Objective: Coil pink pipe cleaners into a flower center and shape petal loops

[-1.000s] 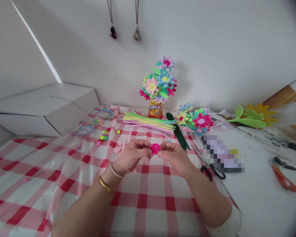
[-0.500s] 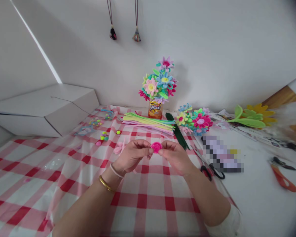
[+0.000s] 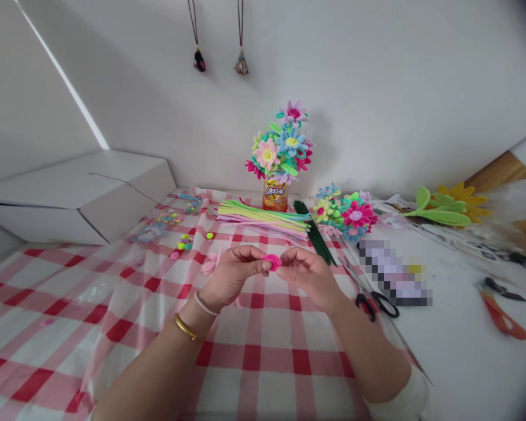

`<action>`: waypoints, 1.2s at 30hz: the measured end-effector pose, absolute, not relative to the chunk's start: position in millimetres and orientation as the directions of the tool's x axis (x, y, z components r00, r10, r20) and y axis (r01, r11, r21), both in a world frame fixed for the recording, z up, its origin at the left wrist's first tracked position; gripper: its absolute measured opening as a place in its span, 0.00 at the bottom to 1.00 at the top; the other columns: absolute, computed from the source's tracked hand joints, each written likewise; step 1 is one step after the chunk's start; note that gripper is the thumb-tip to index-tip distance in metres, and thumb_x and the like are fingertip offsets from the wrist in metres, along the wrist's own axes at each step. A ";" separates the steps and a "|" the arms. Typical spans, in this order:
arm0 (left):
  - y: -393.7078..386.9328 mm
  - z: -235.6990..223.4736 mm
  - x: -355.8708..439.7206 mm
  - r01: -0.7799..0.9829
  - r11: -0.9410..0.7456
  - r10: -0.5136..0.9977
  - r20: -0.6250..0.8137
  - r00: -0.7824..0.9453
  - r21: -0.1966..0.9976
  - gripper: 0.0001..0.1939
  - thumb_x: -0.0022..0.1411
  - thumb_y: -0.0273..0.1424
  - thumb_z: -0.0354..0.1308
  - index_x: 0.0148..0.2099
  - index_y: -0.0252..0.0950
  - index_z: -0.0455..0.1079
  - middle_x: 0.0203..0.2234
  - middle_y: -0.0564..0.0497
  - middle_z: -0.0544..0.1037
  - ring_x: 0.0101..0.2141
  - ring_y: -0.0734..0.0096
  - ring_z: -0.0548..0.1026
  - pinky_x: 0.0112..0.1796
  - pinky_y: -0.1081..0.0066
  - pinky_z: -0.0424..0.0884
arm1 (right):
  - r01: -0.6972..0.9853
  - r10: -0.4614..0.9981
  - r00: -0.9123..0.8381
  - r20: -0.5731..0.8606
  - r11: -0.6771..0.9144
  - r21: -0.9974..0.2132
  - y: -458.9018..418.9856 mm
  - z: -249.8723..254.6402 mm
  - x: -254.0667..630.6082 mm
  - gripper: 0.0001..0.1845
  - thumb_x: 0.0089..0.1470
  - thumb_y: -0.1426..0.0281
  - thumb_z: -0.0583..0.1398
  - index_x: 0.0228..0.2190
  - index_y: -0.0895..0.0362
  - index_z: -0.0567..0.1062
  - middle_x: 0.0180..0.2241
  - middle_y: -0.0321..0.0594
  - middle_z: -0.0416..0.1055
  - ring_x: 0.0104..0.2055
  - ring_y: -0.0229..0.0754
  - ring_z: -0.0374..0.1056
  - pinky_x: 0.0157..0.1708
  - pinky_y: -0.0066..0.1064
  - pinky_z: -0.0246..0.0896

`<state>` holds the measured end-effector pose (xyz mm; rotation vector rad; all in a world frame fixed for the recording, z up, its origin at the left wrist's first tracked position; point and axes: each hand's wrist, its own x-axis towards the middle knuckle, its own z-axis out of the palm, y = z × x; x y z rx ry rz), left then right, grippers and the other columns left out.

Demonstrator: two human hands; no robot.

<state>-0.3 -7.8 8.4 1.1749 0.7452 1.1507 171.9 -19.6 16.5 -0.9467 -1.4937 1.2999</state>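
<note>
My left hand [image 3: 233, 273] and my right hand [image 3: 307, 275] meet above the red-and-white checked cloth [image 3: 263, 351]. Both pinch a small pink pipe-cleaner coil [image 3: 272, 261] between their fingertips. The coil is tilted, so it shows mostly edge-on. A pale pink flower piece [image 3: 211, 264] lies on the cloth just left of my left hand. Behind my hands lies a bundle of green, yellow and pink pipe cleaners [image 3: 265, 217].
A can with a pipe-cleaner bouquet [image 3: 280, 153] stands at the back. More finished flowers [image 3: 345, 213] and dark green stems [image 3: 314, 233] lie to its right. Black scissors [image 3: 371, 301] and orange-handled pliers [image 3: 503, 313] lie right. A white box [image 3: 76, 193] sits left, small pompoms [image 3: 184, 241] nearby.
The pink coil faced the camera as a flat disc before; now my fingers have turned it edge-on and closed more tightly over it. My hands have stayed in place.
</note>
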 end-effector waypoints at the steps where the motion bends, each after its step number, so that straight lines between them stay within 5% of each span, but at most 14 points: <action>1: -7.9 8.3 -0.5 -0.271 -0.032 0.954 0.110 0.278 0.962 0.05 0.44 0.28 0.65 0.26 0.33 0.73 0.20 0.52 0.74 0.24 0.75 0.69 0.31 0.71 0.65 | -0.014 0.948 -0.282 0.147 0.149 -0.989 -19.6 16.5 171.7 0.10 0.43 0.64 0.63 0.28 0.56 0.72 0.27 0.36 0.68 0.30 0.36 0.62 0.29 0.28 0.56; 10: -11.7 7.7 2.3 -0.280 -0.080 0.932 0.172 0.320 0.957 0.05 0.44 0.27 0.65 0.24 0.34 0.71 0.19 0.56 0.72 0.23 0.78 0.68 0.29 0.74 0.63 | 0.089 0.954 -0.198 0.226 0.247 -0.965 -19.8 12.3 170.0 0.07 0.46 0.65 0.61 0.26 0.57 0.73 0.26 0.35 0.68 0.27 0.34 0.60 0.26 0.28 0.54; 20: -9.1 3.8 5.0 -0.342 -0.092 0.947 0.189 0.262 0.935 0.04 0.48 0.26 0.63 0.30 0.35 0.73 0.24 0.54 0.76 0.28 0.76 0.72 0.34 0.73 0.67 | -0.158 0.988 -0.070 0.137 0.124 -0.980 -16.4 7.2 165.4 0.09 0.41 0.65 0.65 0.27 0.55 0.73 0.26 0.34 0.70 0.24 0.32 0.60 0.21 0.24 0.53; 26: -11.1 8.3 4.3 -0.245 -0.142 0.945 0.205 0.254 0.959 0.03 0.48 0.27 0.63 0.29 0.33 0.72 0.23 0.54 0.75 0.27 0.77 0.71 0.32 0.75 0.67 | -0.037 0.968 -0.104 0.229 0.226 -0.973 -18.8 7.1 165.9 0.07 0.44 0.66 0.63 0.28 0.55 0.74 0.27 0.35 0.71 0.25 0.33 0.63 0.23 0.26 0.58; 29: -12.4 9.4 6.1 -0.274 -0.133 0.955 0.196 0.221 0.953 0.05 0.50 0.28 0.62 0.32 0.34 0.72 0.25 0.53 0.75 0.29 0.76 0.72 0.34 0.73 0.67 | 0.159 0.861 -0.034 0.507 0.505 -0.848 -20.3 7.0 169.2 0.04 0.47 0.70 0.61 0.29 0.53 0.75 0.30 0.36 0.71 0.30 0.37 0.66 0.28 0.30 0.62; 32: -13.9 11.1 5.6 -0.370 0.009 0.956 0.100 0.276 0.929 0.06 0.54 0.32 0.58 0.32 0.33 0.72 0.24 0.51 0.76 0.27 0.73 0.73 0.33 0.70 0.68 | 0.392 0.619 -0.086 0.781 0.742 -0.544 -20.1 7.2 174.8 0.10 0.47 0.76 0.60 0.32 0.50 0.77 0.33 0.38 0.71 0.37 0.41 0.66 0.35 0.35 0.63; 36: -16.1 14.6 3.0 -0.440 0.187 0.906 0.018 0.422 0.879 0.07 0.54 0.31 0.59 0.29 0.31 0.72 0.21 0.50 0.76 0.24 0.73 0.72 0.31 0.70 0.68 | 0.514 0.454 -0.185 0.871 0.801 -0.308 -18.7 6.2 178.3 0.18 0.45 0.80 0.61 0.35 0.46 0.76 0.33 0.37 0.73 0.38 0.41 0.65 0.39 0.39 0.61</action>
